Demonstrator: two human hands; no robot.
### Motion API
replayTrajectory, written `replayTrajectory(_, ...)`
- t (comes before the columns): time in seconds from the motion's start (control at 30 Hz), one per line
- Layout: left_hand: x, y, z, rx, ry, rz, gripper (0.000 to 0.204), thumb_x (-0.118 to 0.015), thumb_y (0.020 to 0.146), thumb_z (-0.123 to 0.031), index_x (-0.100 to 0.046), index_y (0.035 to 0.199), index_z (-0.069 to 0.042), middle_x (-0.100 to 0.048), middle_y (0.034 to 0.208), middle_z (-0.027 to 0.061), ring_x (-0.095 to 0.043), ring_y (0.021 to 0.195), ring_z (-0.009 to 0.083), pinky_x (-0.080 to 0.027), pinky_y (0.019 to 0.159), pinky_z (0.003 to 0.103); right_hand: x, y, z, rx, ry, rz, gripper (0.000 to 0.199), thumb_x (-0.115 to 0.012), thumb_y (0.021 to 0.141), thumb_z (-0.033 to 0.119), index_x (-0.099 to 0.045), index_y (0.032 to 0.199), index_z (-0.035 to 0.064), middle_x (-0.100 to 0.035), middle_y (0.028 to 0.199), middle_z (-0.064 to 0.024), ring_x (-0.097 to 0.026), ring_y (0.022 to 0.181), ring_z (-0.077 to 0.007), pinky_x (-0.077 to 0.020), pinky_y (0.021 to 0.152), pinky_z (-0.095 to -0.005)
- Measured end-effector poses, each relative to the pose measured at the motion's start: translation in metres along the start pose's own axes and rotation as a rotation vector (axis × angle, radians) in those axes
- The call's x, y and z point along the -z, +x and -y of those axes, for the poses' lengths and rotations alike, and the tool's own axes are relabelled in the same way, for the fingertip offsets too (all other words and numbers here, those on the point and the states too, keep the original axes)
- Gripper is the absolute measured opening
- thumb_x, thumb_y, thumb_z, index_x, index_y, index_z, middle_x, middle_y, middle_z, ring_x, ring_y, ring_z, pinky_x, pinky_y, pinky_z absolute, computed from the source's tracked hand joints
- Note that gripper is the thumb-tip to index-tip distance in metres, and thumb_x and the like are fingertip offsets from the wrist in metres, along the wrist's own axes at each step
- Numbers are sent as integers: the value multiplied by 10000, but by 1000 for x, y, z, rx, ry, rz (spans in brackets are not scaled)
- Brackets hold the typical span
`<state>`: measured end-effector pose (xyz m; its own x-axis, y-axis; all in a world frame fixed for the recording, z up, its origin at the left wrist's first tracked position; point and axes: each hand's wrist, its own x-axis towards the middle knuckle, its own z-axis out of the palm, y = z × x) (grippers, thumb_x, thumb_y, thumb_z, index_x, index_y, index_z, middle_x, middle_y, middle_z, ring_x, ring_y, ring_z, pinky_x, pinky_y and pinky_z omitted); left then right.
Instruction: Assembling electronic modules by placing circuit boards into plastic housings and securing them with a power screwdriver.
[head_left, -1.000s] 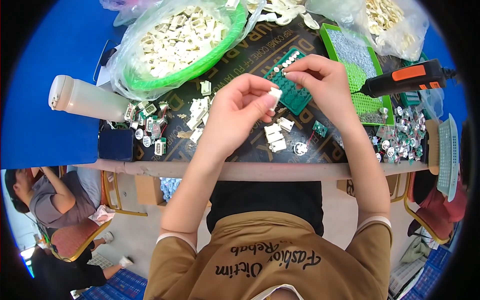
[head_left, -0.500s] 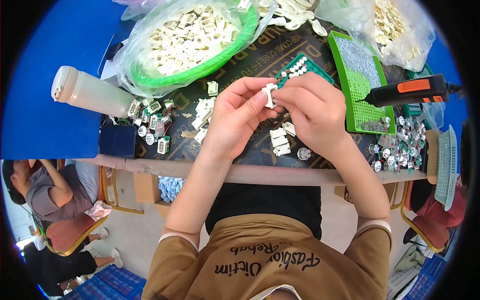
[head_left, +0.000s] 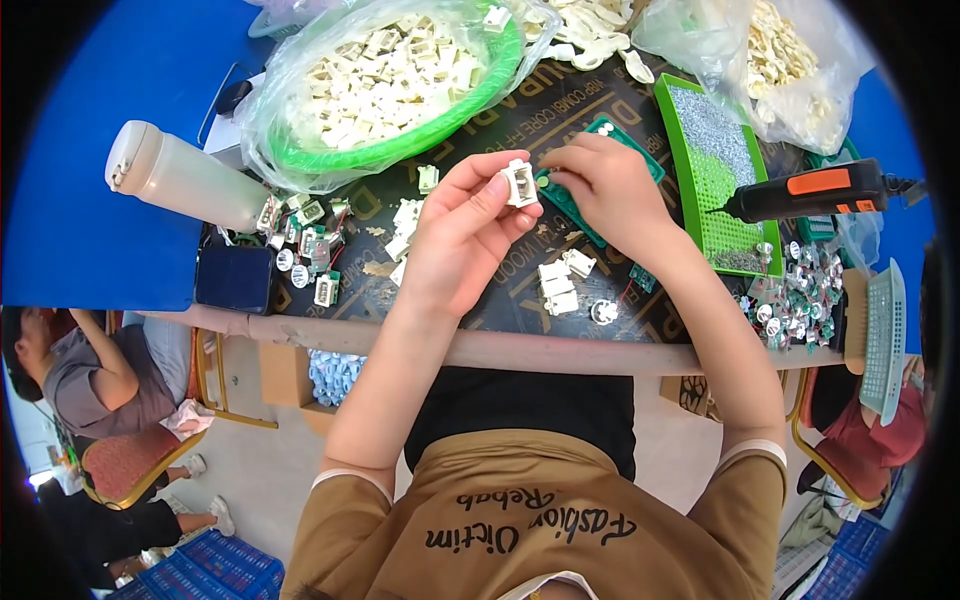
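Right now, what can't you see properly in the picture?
All in the head view:
- Green tray: the right hand covers part.
- Right fingertips' grip: too small to tell if they hold anything.
- White piece: the left hand covers part.
- Grey bits: too small to tell apart.
- Purple bag: top edge cuts it off.

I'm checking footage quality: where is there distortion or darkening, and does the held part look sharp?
Head view: the table edge bends, and the corners fall black; same head view: the white housing in the left hand looks fairly sharp.
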<state>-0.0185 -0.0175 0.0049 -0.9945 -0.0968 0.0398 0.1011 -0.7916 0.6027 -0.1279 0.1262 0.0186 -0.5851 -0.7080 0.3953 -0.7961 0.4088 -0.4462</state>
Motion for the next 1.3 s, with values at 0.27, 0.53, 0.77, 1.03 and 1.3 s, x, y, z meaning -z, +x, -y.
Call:
replayTrajectory(0.27,2,-1,-1,6,-35,13,245,-515,878,-98,-509,1093,20,-577,930,92,-576,793,158,-474,697,249,-14,-1,1,-12,-182,58,49,-600,709,56,-606,748,28,-557,728,-107,-569,794,-268,-461,666,-378)
replayTrajectory(0.53,4,-3,0,17,-15,-7,243,-512,884,-110,-508,1089,19,-579,934,95,-581,797,158,-478,703,247,-2,0,10,-112,190,-50,54,-610,719,24,-587,765,11,-594,735,-100,-590,688,-234,-461,611,-312)
replayTrajectory(0.77,1,-2,2,15,29,14,232,-511,885,-106,-510,1080,20,-587,947,101,-602,822,173,-507,727,265,10,-3,45,70,358,-303,80,-607,704,-4,-592,779,18,-587,718,-85,-579,658,-226,-456,581,-297)
replayTrajectory(1.03,-1,-3,1,-19,35,-20,211,-507,882,-76,-525,1067,25,-596,950,113,-614,820,189,-522,726,281,6,-7,43,301,222,-372,116,-630,659,-13,-609,766,26,-592,730,-86,-583,667,-251,-468,573,-318)
replayTrajectory(1.3,4,-5,3,17,61,84,206,-513,877,-67,-532,1064,18,-605,919,100,-625,778,189,-531,695,275,17,-5,40,272,209,-330,115,-628,656,-22,-625,754,38,-591,716,-83,-580,644,-239,-469,562,-309)
